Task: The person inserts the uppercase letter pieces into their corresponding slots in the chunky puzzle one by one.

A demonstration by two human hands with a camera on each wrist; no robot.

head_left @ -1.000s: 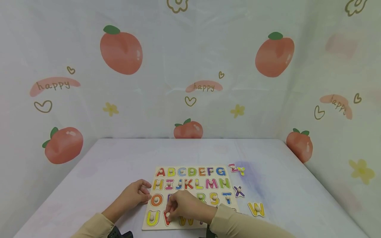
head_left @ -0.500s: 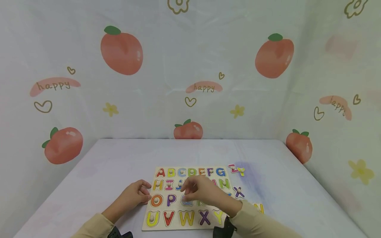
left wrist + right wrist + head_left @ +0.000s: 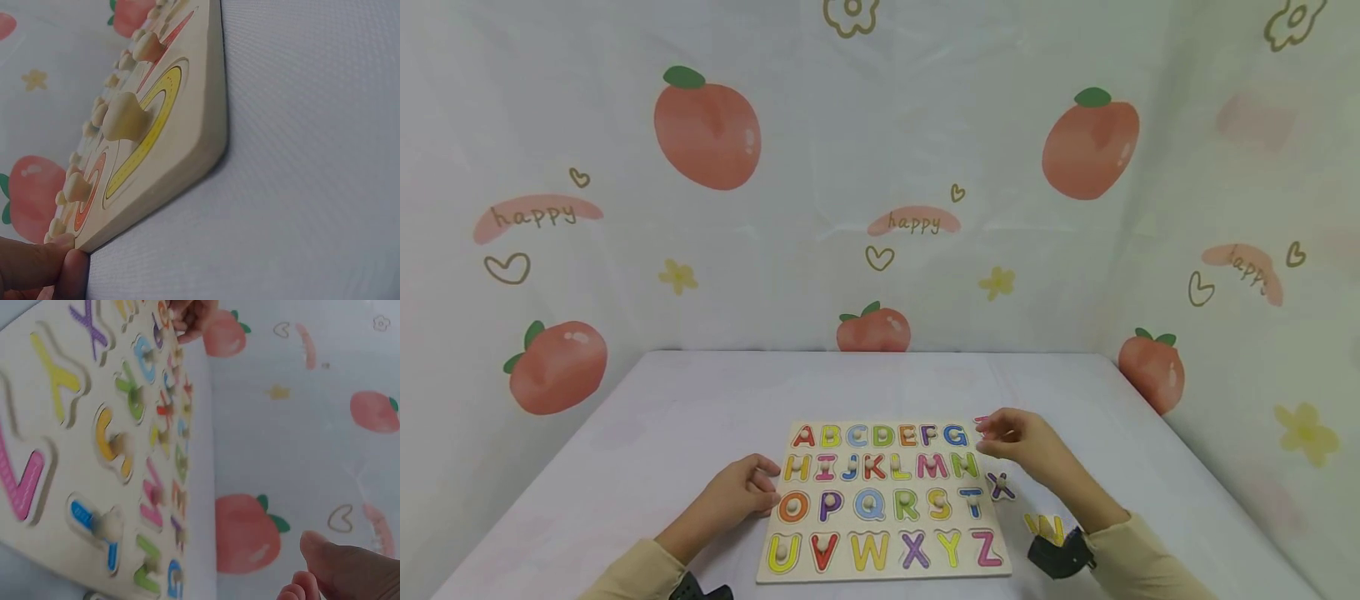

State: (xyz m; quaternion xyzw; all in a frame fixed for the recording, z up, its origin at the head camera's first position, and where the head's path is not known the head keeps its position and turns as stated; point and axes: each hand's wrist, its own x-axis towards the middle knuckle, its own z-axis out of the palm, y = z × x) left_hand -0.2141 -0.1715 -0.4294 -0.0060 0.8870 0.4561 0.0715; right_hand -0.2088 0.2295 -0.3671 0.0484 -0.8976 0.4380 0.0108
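A wooden alphabet puzzle board point(image 3: 842, 528) lies on the table, its letters from A to V topped with knobs. The W, X, Y and Z places in its front row show no knobs. My left hand point(image 3: 741, 489) holds the board's left edge beside the O; in the left wrist view the thumb point(image 3: 61, 241) lies over that edge with a finger alongside. My right hand point(image 3: 1032, 442) hovers off the back right corner, thumb and fingers apart with nothing seen between them. A pink Z piece point(image 3: 981, 419) peeks out behind its fingers; the Y piece is hidden there.
A purple X piece point(image 3: 1002, 487) sits right by the board's right edge. Further right lies a yellow W piece point(image 3: 1043, 526), partly covered by the black wrist camera point(image 3: 1060, 553). A white cloth wall point(image 3: 797, 275) with fruit prints stands behind the table.
My right hand has lifted off the V in the front row and travelled right and away to the back right corner, uncovering the board's letters. The left hand stays at the edge.
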